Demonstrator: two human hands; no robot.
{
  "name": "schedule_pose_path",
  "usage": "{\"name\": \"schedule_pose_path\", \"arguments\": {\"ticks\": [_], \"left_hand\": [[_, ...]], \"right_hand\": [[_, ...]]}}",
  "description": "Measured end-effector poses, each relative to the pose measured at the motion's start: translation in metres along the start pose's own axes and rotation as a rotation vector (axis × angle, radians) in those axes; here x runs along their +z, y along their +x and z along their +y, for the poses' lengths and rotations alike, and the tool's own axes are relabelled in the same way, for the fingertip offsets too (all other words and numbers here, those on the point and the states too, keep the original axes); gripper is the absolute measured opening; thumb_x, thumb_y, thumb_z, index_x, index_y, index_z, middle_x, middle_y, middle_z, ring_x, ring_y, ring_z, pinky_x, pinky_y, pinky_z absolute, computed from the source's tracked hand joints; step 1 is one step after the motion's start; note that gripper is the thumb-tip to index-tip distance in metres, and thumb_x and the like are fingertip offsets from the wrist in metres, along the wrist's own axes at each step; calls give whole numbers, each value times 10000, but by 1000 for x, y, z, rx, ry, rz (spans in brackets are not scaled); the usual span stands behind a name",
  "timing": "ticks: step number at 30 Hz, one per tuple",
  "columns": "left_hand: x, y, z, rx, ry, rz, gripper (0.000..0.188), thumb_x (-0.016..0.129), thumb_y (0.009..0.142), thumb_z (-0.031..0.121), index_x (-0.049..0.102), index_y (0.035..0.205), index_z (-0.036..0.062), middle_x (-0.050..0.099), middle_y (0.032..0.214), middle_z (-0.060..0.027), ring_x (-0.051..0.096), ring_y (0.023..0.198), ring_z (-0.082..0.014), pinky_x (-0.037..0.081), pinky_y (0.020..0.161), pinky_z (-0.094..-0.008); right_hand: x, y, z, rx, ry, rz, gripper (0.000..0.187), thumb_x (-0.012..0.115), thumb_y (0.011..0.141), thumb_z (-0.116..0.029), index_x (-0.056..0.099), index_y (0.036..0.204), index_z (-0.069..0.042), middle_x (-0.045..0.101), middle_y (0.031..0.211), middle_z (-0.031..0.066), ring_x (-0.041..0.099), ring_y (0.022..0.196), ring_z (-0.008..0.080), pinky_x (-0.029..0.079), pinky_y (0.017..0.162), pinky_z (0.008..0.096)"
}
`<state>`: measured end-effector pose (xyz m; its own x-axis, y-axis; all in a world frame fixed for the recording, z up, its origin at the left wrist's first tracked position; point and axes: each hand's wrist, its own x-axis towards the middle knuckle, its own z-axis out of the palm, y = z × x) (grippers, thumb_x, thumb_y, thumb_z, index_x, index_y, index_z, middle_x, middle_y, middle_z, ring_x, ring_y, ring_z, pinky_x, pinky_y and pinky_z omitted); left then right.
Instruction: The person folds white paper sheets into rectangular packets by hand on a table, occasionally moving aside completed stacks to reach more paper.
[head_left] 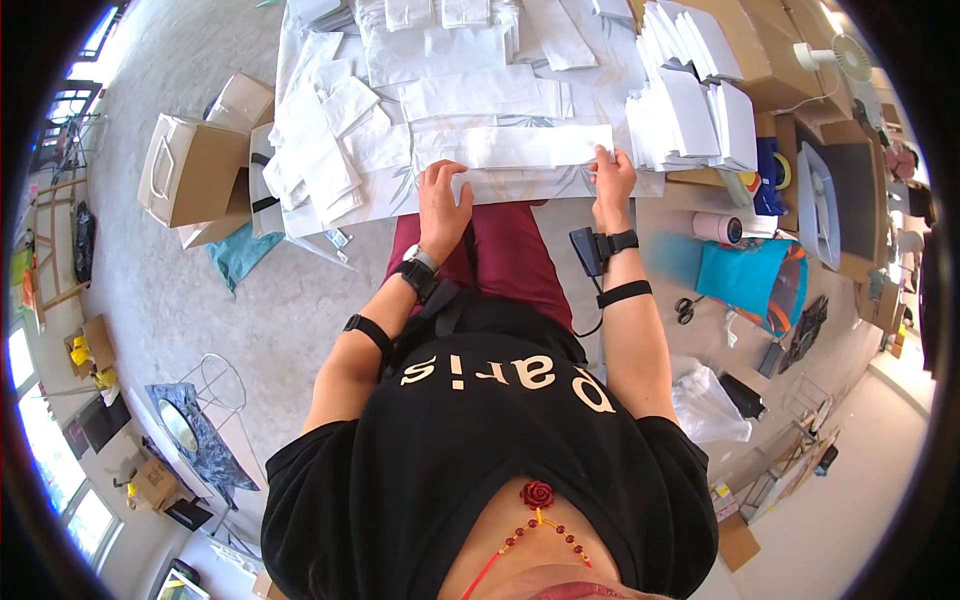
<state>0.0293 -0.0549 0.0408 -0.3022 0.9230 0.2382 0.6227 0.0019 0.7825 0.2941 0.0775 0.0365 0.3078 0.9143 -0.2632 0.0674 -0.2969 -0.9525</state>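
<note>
A long flat white strip [540, 146], paper or thin film, lies crosswise along the near edge of the table [500, 187]. My right hand [612, 187] pinches its right end between thumb and fingers. Near the strip's left end, my left hand [441, 205] rests at the table edge, fingers slightly bent and thumb apart. Just beyond is another white strip [470, 96]. A loose heap of white folded pieces [318, 165] spreads to the left. Stacks of white folded pieces [685, 120] stand at the right.
Cardboard boxes [770, 50] and a small fan [848, 58] are beyond the stacks. To the right are a blue bag [750, 278], a pink cylinder [716, 228] and black scissors [686, 311]. Left of the table stands a brown and white box [195, 170].
</note>
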Motion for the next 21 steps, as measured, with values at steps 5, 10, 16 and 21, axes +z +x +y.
{"name": "schedule_pose_path", "arguments": {"ticks": [5,10,16,21], "left_hand": [[6,4,3,50,30,-67,298,695,851,4,646,1143,37,608,1246,-158,556,1171,-389,460,1018,-469],[13,8,6,142,73,-96,326,688,839,-2,658,1163,30,606,1284,-165,563,1163,-393,470,1017,-478],[18,9,9,130,84,-132,349,693,854,12,659,1200,32,600,1330,-167,562,1201,-397,468,1046,-472],[21,11,8,151,118,-129,389,707,827,9,642,1210,27,583,1330,-163,547,1201,-387,457,1036,-490]], "right_hand": [[-7,13,23,-64,-85,28,220,745,955,-187,689,972,25,626,755,-8,511,670,67,399,591,275],[-9,15,30,-51,-86,53,232,732,952,-203,680,965,23,607,742,0,506,662,84,404,601,284],[-11,16,32,-82,-113,52,239,707,953,-218,662,930,16,590,721,11,501,648,100,398,595,305],[-14,21,39,-93,-143,70,253,707,943,-229,669,937,21,607,729,30,526,656,122,422,614,319]]}}
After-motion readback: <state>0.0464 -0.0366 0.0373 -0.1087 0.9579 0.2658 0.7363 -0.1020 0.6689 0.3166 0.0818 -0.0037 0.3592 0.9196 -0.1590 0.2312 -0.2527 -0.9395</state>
